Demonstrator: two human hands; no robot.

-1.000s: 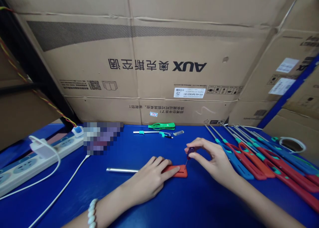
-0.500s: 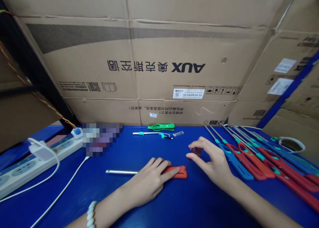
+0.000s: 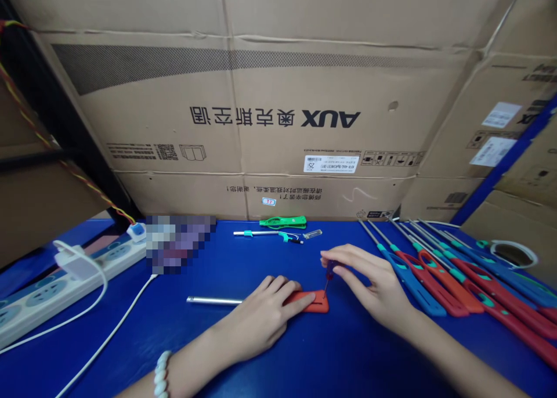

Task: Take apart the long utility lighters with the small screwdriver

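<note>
An orange lighter (image 3: pixel 317 303) with a silver tube (image 3: pixel 213 300) lies flat on the blue table. My left hand (image 3: pixel 270 314) presses over its middle, fingers wrapped on the orange body. My right hand (image 3: pixel 361 273) pinches a small dark purple screwdriver (image 3: pixel 331 269) above the body's right end. The screwdriver stands nearly upright, and its thin tip meets the orange surface near the end. Behind the hands lie a green lighter shell (image 3: pixel 282 221), a silver tube with teal parts (image 3: pixel 261 233) and a small clear piece (image 3: pixel 312 234).
Several blue, red and orange long lighters (image 3: pixel 435 276) lie on the right. A white power strip (image 3: pixel 47 293) with cables (image 3: pixel 117 322) runs along the left, beside a pixelated purple object (image 3: pixel 185 241). A cardboard wall (image 3: pixel 270 154) stands behind, with a white ring (image 3: pixel 513 254) at the right.
My right hand has shifted slightly left, and the screwdriver has gone from slanted to nearly upright, with my fingers now on top of its handle. My left hand keeps its hold.
</note>
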